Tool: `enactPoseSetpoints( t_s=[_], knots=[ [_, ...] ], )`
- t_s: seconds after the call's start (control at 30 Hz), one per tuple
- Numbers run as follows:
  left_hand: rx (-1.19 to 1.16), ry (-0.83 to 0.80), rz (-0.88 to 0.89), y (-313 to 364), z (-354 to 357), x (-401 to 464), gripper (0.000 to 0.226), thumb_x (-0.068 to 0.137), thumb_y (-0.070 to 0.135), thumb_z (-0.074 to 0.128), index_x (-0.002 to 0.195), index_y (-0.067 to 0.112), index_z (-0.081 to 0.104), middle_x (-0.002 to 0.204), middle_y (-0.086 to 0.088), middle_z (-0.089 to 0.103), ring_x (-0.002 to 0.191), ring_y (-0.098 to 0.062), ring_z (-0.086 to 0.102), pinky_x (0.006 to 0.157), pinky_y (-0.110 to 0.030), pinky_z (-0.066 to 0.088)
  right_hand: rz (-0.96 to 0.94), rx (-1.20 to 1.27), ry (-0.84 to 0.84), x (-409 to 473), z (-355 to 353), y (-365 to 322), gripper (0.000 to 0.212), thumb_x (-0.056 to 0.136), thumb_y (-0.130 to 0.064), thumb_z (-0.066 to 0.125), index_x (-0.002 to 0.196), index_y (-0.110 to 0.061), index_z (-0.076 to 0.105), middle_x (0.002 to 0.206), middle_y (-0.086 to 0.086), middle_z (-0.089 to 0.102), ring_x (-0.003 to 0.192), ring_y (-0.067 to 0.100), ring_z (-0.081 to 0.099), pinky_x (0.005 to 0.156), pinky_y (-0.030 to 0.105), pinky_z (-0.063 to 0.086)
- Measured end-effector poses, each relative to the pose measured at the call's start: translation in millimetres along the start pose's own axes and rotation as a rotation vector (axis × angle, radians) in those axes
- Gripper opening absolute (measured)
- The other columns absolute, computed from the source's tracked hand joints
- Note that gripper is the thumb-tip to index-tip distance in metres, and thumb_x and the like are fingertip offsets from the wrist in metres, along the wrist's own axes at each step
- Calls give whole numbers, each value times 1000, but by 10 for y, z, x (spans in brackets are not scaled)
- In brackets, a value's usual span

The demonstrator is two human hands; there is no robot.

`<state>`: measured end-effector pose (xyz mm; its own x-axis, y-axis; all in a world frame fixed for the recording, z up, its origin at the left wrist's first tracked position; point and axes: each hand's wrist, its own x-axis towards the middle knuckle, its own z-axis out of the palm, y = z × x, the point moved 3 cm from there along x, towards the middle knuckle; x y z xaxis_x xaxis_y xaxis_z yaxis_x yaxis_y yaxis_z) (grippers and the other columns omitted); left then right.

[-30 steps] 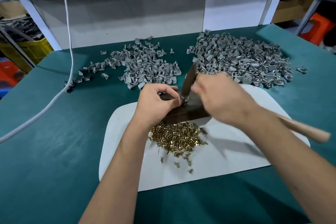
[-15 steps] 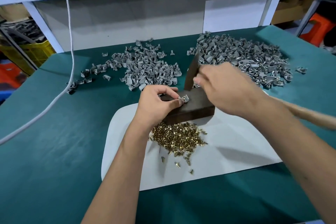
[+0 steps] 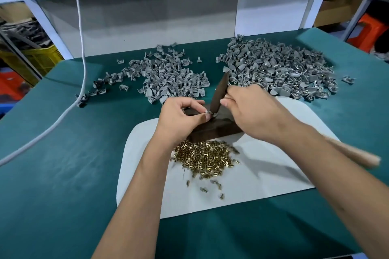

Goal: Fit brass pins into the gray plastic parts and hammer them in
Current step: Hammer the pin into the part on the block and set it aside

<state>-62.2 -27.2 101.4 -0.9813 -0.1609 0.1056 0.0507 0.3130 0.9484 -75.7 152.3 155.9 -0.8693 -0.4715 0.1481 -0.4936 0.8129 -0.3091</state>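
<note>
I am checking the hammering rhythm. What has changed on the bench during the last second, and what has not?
The hammer in the right hand went up from the part half a second ago and is now back down on it. The left hand kept pinching the gray part on the dark block throughout. Nothing was let go. The brass pins and both gray piles lie as before.

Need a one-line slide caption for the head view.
Left hand steadies small gray plastic part on dark wooden block; right hand strikes with wooden-handled hammer.

The hammer's wooden handle (image 3: 355,153) is motion-blurred; the right hand (image 3: 252,111) hides its neck.
</note>
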Motion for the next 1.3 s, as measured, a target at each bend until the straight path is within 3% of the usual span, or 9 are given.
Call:
enactPoseSetpoints(
  t_s=[0.07,0.2,0.33,0.63,0.77,0.9,1.07,1.17,1.3],
  knots=[
    [6,-3,-2,8,-2,-8,15,75,-1,86,73,11,77,105,-6,76,102,-11,73,92,-41,60,-5,-52,19,46,-107,52,26,106,-40,43,83,-27,46,78,2,59,73,30,58,66,39,47],
    [22,-7,-1,2,-10,21,12,74,3,88,74,10,78,106,-3,77,101,-8,73,93,-37,59,-66,57,323,61,-206,28,20,106,-37,43,96,-22,52,71,2,56,61,28,51,60,35,41],
    [-6,-15,4,8,-12,-14,20,75,-2,86,70,15,76,107,-7,76,103,-13,73,93,-44,60,-9,-55,34,43,21,1,21,107,-37,43,94,-23,52,75,1,55,74,33,56,65,39,43],
    [4,-19,20,21,13,-8,18,81,2,82,73,18,80,110,0,77,103,0,71,101,-36,55,-33,143,70,36,-256,523,10,93,-35,72,93,-25,71,80,-13,68,76,11,63,68,30,49],
    [1,-32,28,47,35,-20,23,83,2,79,72,21,78,111,0,76,104,0,70,102,-33,53,42,77,-49,-30,-208,777,11,82,-21,81,79,-26,72,74,-11,70,73,10,65,61,17,46],
    [-24,-34,26,56,45,-25,25,84,3,79,69,23,77,111,0,76,105,-3,71,99,-33,54,59,-37,-173,-90,-46,791,15,75,-17,85,84,-26,77,78,-10,73,77,9,67,74,27,53],
    [-21,-39,21,55,39,-26,26,84,6,79,66,24,77,111,7,76,103,2,70,93,-27,52,39,-86,-94,-24,-82,706,11,81,-24,82,88,-30,77,86,-14,65,90,12,63,78,26,45],
    [-33,-48,30,55,45,-35,25,84,6,78,67,24,78,112,7,76,105,1,70,96,-31,53,-63,-31,75,55,-64,461,14,89,-27,74,102,-30,73,97,-9,61,99,16,59,91,32,47],
    [-81,-63,49,74,45,-52,24,83,7,78,67,25,78,118,-1,75,111,-9,70,103,-42,52,-262,-37,26,123,112,89,25,93,-39,68,116,-29,68,104,-3,57,104,18,50,95,39,45]
  ],
)
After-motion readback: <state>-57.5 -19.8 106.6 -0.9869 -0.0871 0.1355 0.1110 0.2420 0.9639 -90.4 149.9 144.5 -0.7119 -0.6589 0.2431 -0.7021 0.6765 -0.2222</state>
